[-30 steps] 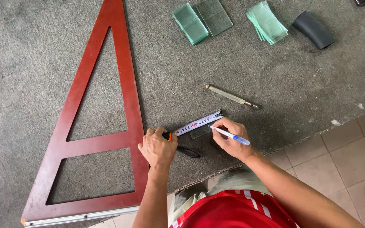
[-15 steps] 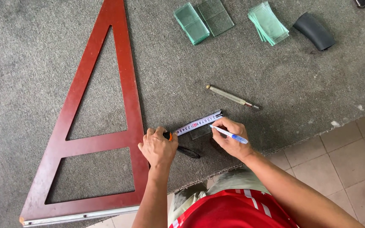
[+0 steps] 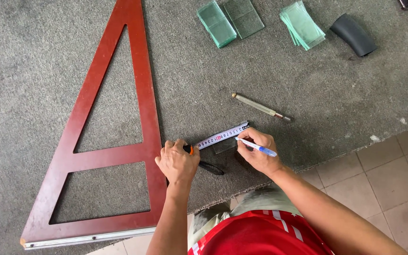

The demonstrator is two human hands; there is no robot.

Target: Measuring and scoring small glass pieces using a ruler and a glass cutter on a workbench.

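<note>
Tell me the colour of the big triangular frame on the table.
The triangular frame is dark reddish-brown, with a pale strip along its bottom edge; the head view shows it.

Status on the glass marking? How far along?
Done: three stacks of cut green-tinted glass pieces lie at the far side of the grey carpeted table. In hand: the left hand holds a tape measure stretched over a small clear glass piece, while the right hand sets a blue-and-white pen to it. Left: the slim metal glass cutter lies untouched, so this piece looks uncut.

tape measure case hidden under left hand
</note>
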